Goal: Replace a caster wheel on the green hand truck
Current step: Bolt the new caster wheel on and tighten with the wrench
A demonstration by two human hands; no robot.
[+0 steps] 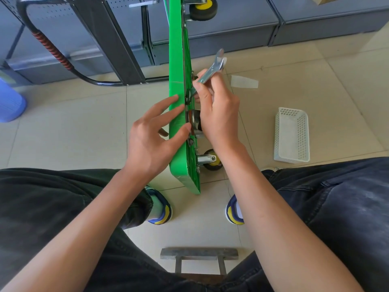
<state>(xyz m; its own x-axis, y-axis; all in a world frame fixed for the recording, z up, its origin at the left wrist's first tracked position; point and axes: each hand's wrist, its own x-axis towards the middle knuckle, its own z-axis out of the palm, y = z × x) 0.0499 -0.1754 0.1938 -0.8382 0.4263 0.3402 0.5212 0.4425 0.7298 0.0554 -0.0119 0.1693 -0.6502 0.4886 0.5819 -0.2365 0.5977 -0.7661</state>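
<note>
**Green deck on edge, wrench on a caster bolt**

Head view (only view):

- Green hand truck [179, 98] stands on its long edge on the tiled floor [73, 127], between the person's feet, running from near to far. Underside faces right, top face left. Black handle [52, 51] with a red-wrapped grip lies folded out to the far left.
- Left hand [151, 133]: fingers straight, spread flat against the deck's top face, thumb over the edge. Bracing, not gripping anything.
- Right hand [216, 110]: clenched on a silver wrench [210, 73]. One end of the wrench sits at the deck edge by a bolt [188, 95]; the free open end points up and far-right.
- Mid-deck caster mount [194, 123], just below the wrench, is largely hidden by the right hand; can't tell whether a wheel is on it.
- Near caster [211, 160] and far caster [203, 9], both yellow hub with black tyre, are mounted.
- White perforated basket [291, 135] on the floor to the right, well apart from the truck; nothing visible in it. Small pale slip [244, 81] on the floor beyond the right hand. Purple bin [10, 102] at the left edge. Metal stool edge [199, 253] near, between the knees.

Progress, my read: fastener stage on the mid-deck caster. Can't tell loosening from tightening. No spare wheel or loose hardware in sight, so I'd guess early, with the swap and re-bolting left. Low confidence.
</note>
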